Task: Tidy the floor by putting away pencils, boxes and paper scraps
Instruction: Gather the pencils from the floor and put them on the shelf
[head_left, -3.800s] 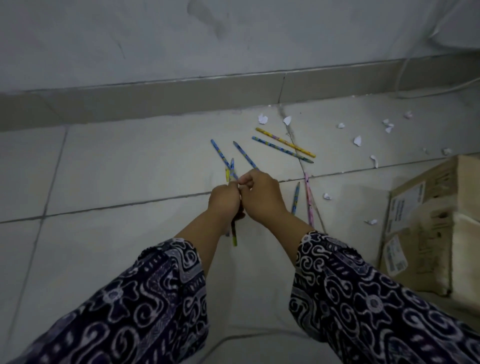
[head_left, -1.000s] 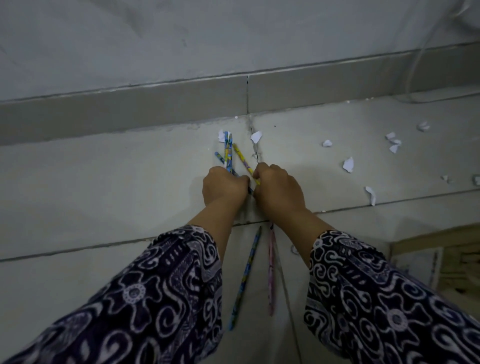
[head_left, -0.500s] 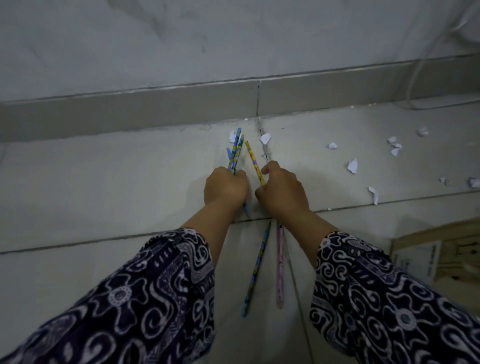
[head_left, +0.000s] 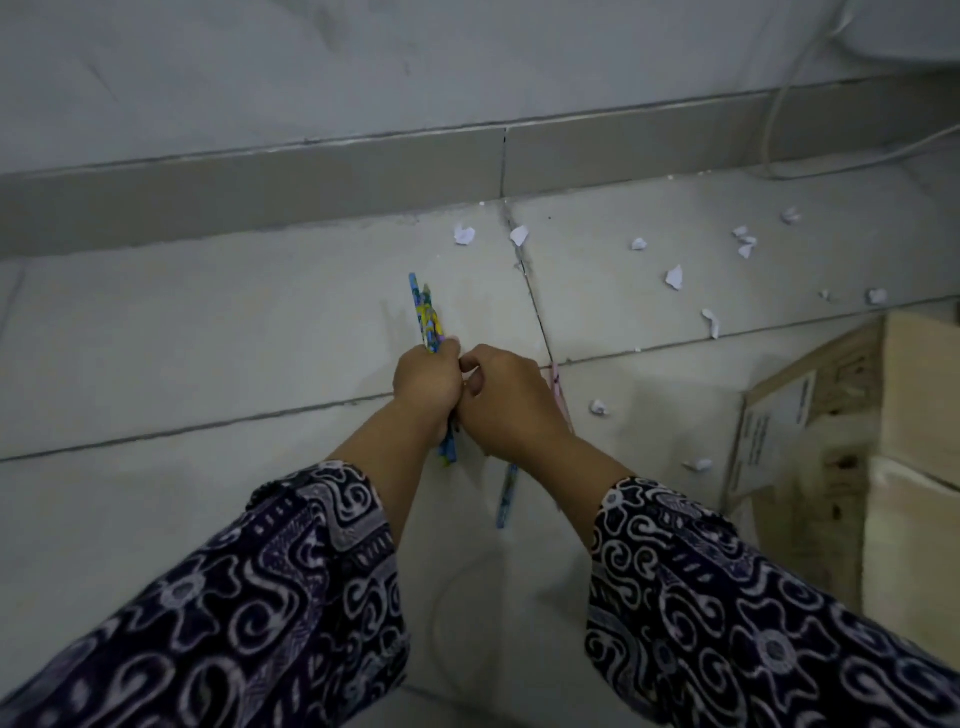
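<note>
A person's left hand (head_left: 427, 384) gripped a bundle of pencils (head_left: 429, 322) above a tiled floor (head_left: 208, 343), the patterned blue and yellow shafts rising out of the fist toward the skirting board (head_left: 311, 176) and their lower ends poking out beneath the wrist. The right hand (head_left: 506, 405) pressed against the left, its fingers curled in at the bundle; whether it actually held a pencil could not be told from this angle. Both arms wore dark sleeves (head_left: 249, 597) printed with pale swirls. Two more pencils lay on the floor just beside the hands, on their right side: a blue pencil (head_left: 506, 496) showing below the right wrist and a pink pencil (head_left: 560, 395) partly hidden behind the right hand. White paper scraps (head_left: 674, 276) were scattered across the tiles beyond and to the right of the hands, two of them near the skirting board and others trailing toward a cardboard box (head_left: 810, 415) that stood well to the right of the hands, a printed label on its near face. A pale cable (head_left: 779, 119) ran down the wall beyond the box and along the floor.
</note>
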